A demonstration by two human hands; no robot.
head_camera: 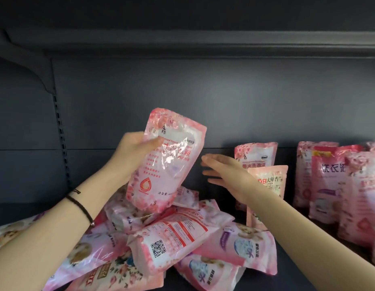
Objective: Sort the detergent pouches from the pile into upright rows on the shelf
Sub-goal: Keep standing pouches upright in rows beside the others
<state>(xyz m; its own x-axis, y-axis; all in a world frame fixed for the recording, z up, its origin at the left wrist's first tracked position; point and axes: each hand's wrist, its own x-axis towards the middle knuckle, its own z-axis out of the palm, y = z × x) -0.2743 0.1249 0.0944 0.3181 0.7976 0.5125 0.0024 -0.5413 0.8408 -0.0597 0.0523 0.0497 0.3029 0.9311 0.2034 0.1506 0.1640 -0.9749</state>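
My left hand [134, 152] grips a pink-and-white detergent pouch [163, 162] by its left edge and holds it upright, slightly tilted, above the pile. The pile of pink pouches [174, 238] lies jumbled on the dark shelf [298, 267] below it. My right hand [224, 175] is stretched out flat with fingers apart, empty, just right of the held pouch and in front of two upright pouches [264, 164]. Upright rows of pouches [338, 190] stand at the far right.
The dark back panel [203, 101] rises behind everything, and an upper shelf edge [203, 42] runs overhead. A slotted upright rail [60, 133] stands at the left. Bare shelf shows between the two upright pouches and the right rows.
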